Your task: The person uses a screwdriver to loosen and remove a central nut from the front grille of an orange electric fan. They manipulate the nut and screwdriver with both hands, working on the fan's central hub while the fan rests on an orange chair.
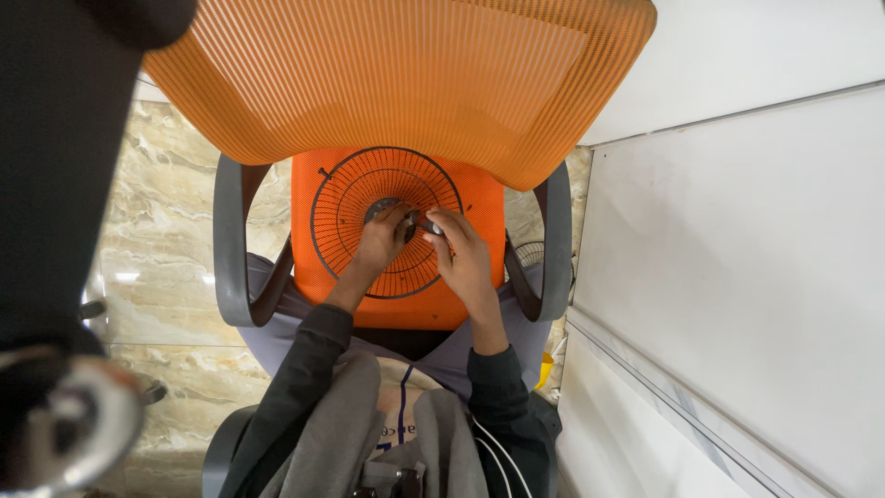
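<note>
1. Fan guard (343,242): round black wire grille, lying flat on orange seat (470,198) of office chair, centre of frame, just below the mesh backrest.
2. Covering most of the seat; rim nearly reaching seat's left edge, radial wires running out from a dark hub.
3. Hub (382,208): sitting at grille centre, partly hidden under both hands' fingertips.
4. Left hand (381,242): reaching in from lower centre, fingers curled down onto the hub, pinching at it; exact contact hard to tell.
5. Right hand (466,258): lying over right half of grille, thumb and forefinger pressing together on a small dark part (430,224) just right of the hub.
6. Fingertips of both hands nearly touching each other at the hub.
7. Small part: too small and too covered for telling its shape.
8. Backrest (396,74): orange mesh, filling upper centre of frame, overhanging the seat's far edge.
9. Armrests (230,244): grey, curving down either side of the seat, left and right of the grille.
10. Dark sleeves (300,369) running up from bottom centre to both wrists; grey garment bunching between them.
11. White cable (502,456) hanging at lower centre-right, beside right sleeve.
12. Marbled beige floor (157,231) showing at left; white panel (737,277) filling right side.
13. Blurred dark object with metal ring (64,415) sitting at lower left, out of focus.
</note>
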